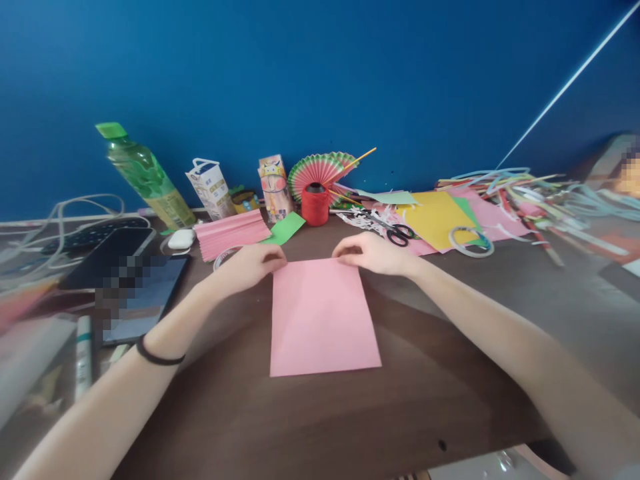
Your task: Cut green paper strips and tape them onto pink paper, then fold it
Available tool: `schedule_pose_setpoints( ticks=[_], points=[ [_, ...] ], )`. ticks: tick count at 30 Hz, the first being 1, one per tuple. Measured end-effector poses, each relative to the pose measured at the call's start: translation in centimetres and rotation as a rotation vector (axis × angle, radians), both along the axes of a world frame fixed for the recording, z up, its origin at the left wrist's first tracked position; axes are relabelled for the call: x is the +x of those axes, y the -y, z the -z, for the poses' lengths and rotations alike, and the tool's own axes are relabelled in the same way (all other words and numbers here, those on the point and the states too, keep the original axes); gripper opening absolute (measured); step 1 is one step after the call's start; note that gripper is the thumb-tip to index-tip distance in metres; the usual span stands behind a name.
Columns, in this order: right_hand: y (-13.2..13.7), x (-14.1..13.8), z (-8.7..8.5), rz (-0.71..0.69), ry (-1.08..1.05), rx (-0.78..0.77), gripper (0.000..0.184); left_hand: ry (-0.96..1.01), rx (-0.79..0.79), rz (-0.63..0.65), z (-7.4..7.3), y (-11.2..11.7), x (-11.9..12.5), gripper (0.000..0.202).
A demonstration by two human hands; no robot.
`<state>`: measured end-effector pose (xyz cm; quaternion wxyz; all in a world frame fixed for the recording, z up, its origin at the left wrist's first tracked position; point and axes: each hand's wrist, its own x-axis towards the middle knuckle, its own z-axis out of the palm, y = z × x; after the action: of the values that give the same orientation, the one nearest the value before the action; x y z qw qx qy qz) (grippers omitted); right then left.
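A plain pink sheet of paper (pixel 323 317) lies on the dark brown table in front of me. My left hand (pixel 263 261) pinches its far left corner, and a black band circles that wrist. At the far right corner, my right hand (pixel 370 253) grips the same sheet between thumb and fingers. Both hands hide the corners they hold. Just beyond the left hand are a pleated pink paper (pixel 233 233) and a green paper piece (pixel 287 229). Black-handled scissors (pixel 399 233) rest behind the right hand.
Along the blue wall stand a green bottle (pixel 147 177), a carton (pixel 210 190), a red thread spool (pixel 315 203) and a paper fan (pixel 317 175). Yellow paper (pixel 435 217), a tape roll (pixel 471 242) and paper strips lie right. A tablet (pixel 150 297) and marker (pixel 84 353) lie left.
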<state>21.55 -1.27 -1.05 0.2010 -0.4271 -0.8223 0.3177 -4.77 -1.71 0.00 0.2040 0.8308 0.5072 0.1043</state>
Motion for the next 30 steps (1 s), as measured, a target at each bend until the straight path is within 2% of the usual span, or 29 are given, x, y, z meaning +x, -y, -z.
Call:
schedule_pose_setpoints(
  ticks=[5, 8, 11, 14, 20, 26, 30],
  points=[
    [-0.1, -0.6, 1.7, -0.003, 0.195, 0.125, 0.011, -0.136, 0.181, 0.102, 1.6, -0.3, 0.0, 0.024],
    [-0.2, -0.6, 2.0, -0.046, 0.194, 0.221, 0.010, -0.142, 0.137, 0.100, 1.9, -0.3, 0.3, 0.020],
    [-0.4, -0.4, 2.3, -0.098, 0.179, 0.217, 0.009, -0.111, 0.034, 0.098, 1.9, -0.2, 0.6, 0.016],
    [-0.6, -0.2, 2.4, -0.122, 0.174, 0.206, 0.009, -0.105, 0.008, 0.092, 1.8, -0.1, 0.6, 0.014],
    [-0.7, 0.1, 2.0, -0.155, 0.238, 0.235, 0.012, -0.170, 0.069, 0.100, 1.5, 0.1, 0.9, 0.016],
    [-0.1, -0.5, 1.7, -0.136, 0.470, 0.392, 0.022, -0.294, 0.192, 0.109, 1.5, 0.6, 1.3, 0.018],
    [0.4, -0.9, 1.6, -0.136, 0.607, 0.510, 0.021, -0.374, 0.284, 0.109, 1.7, 1.0, 1.5, 0.019]
  ],
)
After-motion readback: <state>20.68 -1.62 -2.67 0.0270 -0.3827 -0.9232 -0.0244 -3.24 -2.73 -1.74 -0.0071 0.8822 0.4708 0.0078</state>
